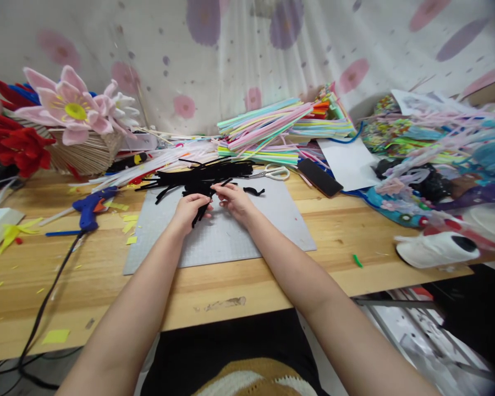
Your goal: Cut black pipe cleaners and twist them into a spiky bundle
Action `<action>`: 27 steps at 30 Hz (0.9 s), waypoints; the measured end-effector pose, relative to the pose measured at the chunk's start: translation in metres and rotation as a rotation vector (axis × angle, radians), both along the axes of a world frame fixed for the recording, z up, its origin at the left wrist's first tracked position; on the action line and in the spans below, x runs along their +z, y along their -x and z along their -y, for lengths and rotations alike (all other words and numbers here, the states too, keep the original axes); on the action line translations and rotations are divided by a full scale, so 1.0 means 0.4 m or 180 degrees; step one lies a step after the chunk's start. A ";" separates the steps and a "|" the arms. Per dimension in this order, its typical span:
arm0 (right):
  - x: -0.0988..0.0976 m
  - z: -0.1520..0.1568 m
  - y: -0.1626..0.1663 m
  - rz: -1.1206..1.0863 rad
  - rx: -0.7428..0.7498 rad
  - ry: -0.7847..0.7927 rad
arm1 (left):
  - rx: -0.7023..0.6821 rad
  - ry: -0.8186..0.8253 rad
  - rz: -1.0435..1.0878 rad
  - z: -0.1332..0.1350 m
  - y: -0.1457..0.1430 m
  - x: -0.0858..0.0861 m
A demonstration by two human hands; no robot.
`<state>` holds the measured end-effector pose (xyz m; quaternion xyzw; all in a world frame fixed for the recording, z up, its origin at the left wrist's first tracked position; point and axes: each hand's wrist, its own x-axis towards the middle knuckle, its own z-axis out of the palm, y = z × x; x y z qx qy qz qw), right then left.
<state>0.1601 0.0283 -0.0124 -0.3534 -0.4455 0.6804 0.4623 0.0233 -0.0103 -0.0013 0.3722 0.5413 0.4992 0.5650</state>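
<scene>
Black pipe-cleaner stems (202, 175) lie heaped along the far edge of the grey mat (239, 242), long axes running left to right, just beyond both hands. The left hand (190, 212) is curled round a few stems; the right hand (236, 201) pinches one, about equally near.

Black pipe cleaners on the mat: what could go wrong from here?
1. The left hand and right hand pinch strands at the near edge of the tangled black pipe cleaners. A pull may drag the whole pile along.
2. The scissors lie right beside that pile, so a snagged strand could shift them.
3. The glue gun has a cord that trails near the left forearm, where an elbow could catch it.
</scene>
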 end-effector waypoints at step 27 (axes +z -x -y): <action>0.006 -0.017 -0.045 -0.0295 -0.0109 -0.0296 | 0.0024 0.0901 0.1004 0.002 0.015 0.037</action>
